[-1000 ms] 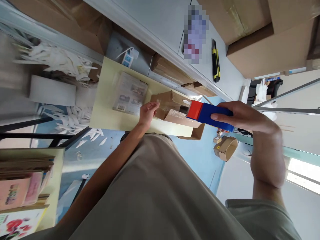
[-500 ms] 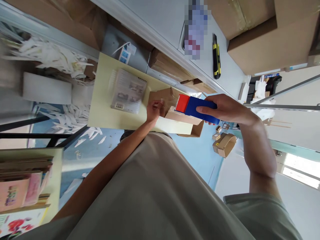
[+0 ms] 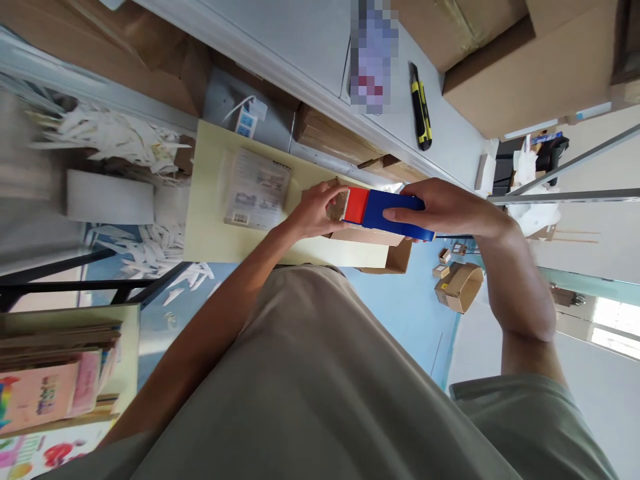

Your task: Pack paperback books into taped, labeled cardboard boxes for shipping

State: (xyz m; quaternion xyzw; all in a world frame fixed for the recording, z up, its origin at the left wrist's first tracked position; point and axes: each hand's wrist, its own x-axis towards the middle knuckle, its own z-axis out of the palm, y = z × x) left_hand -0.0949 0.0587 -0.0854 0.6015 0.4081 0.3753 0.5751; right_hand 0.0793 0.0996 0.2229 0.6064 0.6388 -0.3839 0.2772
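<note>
My right hand (image 3: 425,210) is wrapped around a blue and red tape dispenser (image 3: 393,212), its thumb lying along the blue body. The dispenser's red front and serrated edge point left, toward my left hand (image 3: 313,212). At that toothed edge, the thumb and fingers of my left hand close on what looks like the end of clear packing tape (image 3: 337,208); the fingertips are partly hidden. Under the dispenser lies a brown cardboard box (image 3: 367,235), largely covered by it and my hands. Left of my left hand, a plastic-wrapped printed packet (image 3: 257,189) rests on the pale yellow table (image 3: 210,233).
A grey shelf (image 3: 300,50) crosses behind the table, carrying a yellow and black utility knife (image 3: 421,108) and large cardboard boxes (image 3: 535,67). A power strip (image 3: 246,123) sits beyond the table. White paper scraps (image 3: 120,133) heap at left; an open carton (image 3: 460,287) stands on the blue floor.
My left hand has moved right, from the box surface up to the dispenser's toothed front. My right hand still holds the dispenser. The whole view has shifted slightly.
</note>
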